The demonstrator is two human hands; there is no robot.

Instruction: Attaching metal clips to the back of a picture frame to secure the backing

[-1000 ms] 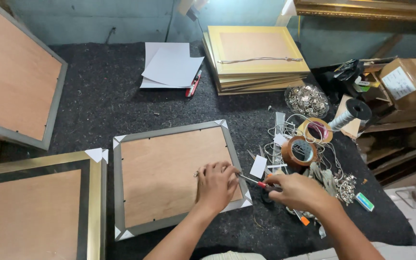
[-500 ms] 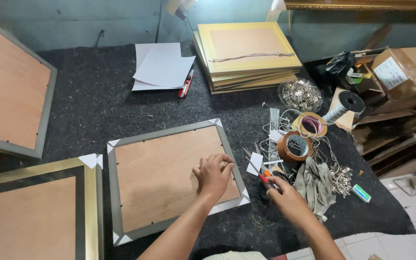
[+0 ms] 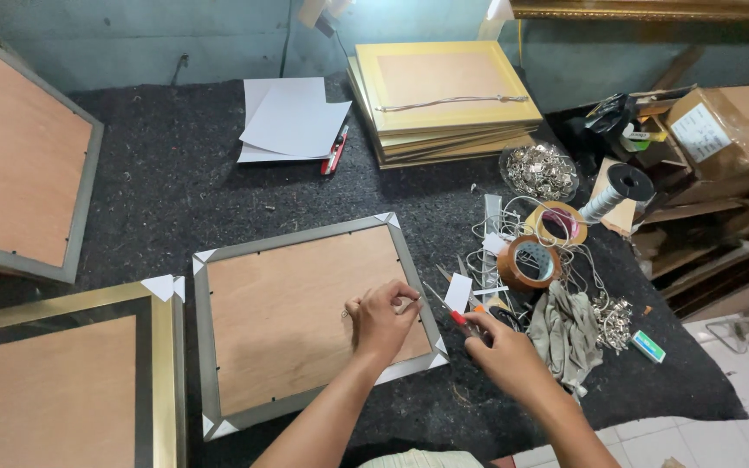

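Head view: two hands (image 3: 444,334), three frames (image 3: 314,321).

Brown cardboard box (image 3: 730,130) at far right on shelf, white rectangular label (image 3: 698,132) on its near face. Small green-and-white box (image 3: 648,346) on mat's right edge.

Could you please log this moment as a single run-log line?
left hand: on silver frame right edge | right hand: holds red-handled tool beside frame | nearby: tape roll, grey cloth
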